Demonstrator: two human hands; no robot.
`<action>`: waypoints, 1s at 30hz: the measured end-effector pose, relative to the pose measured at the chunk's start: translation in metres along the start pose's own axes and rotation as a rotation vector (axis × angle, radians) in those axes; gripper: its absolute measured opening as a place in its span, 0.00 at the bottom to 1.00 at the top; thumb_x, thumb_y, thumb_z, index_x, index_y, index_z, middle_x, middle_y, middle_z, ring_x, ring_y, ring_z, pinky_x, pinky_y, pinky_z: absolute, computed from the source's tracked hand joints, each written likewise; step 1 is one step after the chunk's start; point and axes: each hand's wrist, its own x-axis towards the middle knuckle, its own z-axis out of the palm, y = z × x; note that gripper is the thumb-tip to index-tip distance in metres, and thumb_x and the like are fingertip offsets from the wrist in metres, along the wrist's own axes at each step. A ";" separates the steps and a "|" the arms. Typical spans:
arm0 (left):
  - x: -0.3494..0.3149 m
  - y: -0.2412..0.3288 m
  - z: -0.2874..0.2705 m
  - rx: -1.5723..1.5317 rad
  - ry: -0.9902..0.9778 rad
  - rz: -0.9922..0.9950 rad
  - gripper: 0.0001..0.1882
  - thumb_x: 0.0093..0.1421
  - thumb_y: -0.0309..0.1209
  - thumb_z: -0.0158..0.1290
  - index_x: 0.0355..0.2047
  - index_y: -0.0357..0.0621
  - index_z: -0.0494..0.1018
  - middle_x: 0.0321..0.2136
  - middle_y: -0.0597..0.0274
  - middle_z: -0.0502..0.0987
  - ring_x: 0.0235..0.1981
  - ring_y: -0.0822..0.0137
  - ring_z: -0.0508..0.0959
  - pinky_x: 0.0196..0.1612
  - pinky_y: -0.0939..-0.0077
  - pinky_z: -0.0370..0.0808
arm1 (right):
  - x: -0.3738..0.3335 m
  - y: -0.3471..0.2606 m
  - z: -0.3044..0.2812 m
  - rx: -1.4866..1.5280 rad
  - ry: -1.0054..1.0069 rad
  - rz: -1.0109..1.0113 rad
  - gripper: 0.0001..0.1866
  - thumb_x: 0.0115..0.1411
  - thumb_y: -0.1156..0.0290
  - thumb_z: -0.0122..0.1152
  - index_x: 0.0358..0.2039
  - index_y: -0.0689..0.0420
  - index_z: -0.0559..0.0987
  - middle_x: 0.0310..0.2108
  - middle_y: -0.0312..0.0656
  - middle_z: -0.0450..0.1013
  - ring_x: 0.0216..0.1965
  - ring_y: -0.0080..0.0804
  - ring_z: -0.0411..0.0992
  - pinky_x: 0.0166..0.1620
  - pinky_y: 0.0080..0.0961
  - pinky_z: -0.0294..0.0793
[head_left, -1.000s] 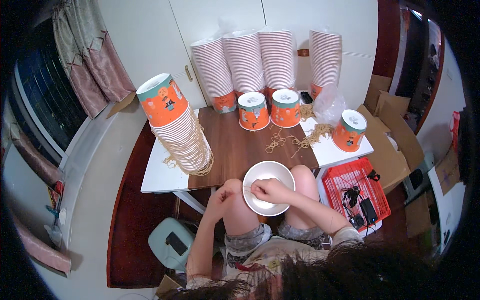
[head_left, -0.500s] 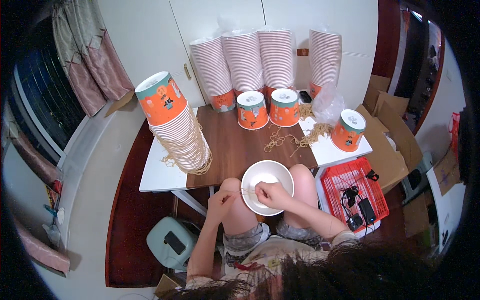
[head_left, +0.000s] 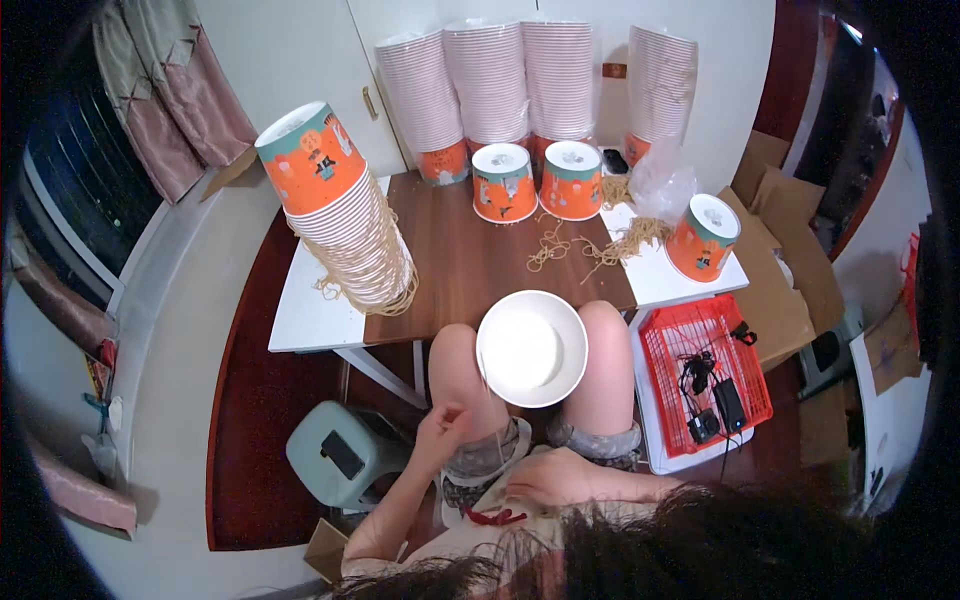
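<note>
A white-lined paper bucket [head_left: 532, 350] stands between my knees, its mouth facing up. Below its left rim, near my left knee, is my left hand [head_left: 443, 434], with the fingers curled together. My right hand [head_left: 548, 477] is drawn back close to my belly, below the bucket, its fingers bent. Neither hand touches the bucket. A faint thin string shows at the bucket's left rim; whether either hand holds its end I cannot make out. On the table's left stands a tall leaning stack of orange buckets [head_left: 312, 165], upside down, with tan strings [head_left: 375, 270] draped around their rims.
Two upturned orange buckets [head_left: 504, 185] stand mid-table, another [head_left: 703, 238] at the right edge. Loose tan strings [head_left: 637, 243] lie between. Plastic-wrapped bucket stacks [head_left: 487, 85] line the back. A red basket [head_left: 710, 375] with black cables is at right, a pale green stool [head_left: 335, 455] at left.
Both hands have left the bucket's rim and moved down toward my body, the right one farther. The string between them is no longer clearly visible. My view has tilted slightly.
</note>
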 end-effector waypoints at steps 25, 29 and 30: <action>-0.010 0.019 -0.003 -0.414 -0.312 -0.782 0.05 0.52 0.30 0.53 0.26 0.42 0.73 0.23 0.66 0.74 0.21 0.78 0.70 0.23 0.87 0.63 | 0.047 -0.017 0.028 0.172 -0.498 -0.296 0.05 0.46 0.73 0.51 0.25 0.59 0.71 0.20 0.52 0.70 0.28 0.50 0.71 0.29 0.43 0.68; -0.009 0.012 -0.002 -0.391 -0.308 -0.813 0.06 0.52 0.31 0.53 0.26 0.42 0.73 0.22 0.66 0.74 0.20 0.77 0.69 0.21 0.86 0.63 | 0.056 -0.014 0.031 0.221 -0.641 -0.389 0.07 0.46 0.72 0.52 0.26 0.60 0.70 0.22 0.54 0.69 0.27 0.53 0.69 0.28 0.44 0.65; -0.007 0.010 -0.001 -0.383 -0.322 -0.825 0.06 0.52 0.31 0.53 0.25 0.42 0.73 0.22 0.66 0.74 0.20 0.77 0.69 0.20 0.86 0.62 | 0.060 -0.010 0.037 0.296 -0.701 -0.456 0.07 0.46 0.72 0.52 0.26 0.61 0.70 0.21 0.53 0.68 0.25 0.52 0.67 0.28 0.43 0.63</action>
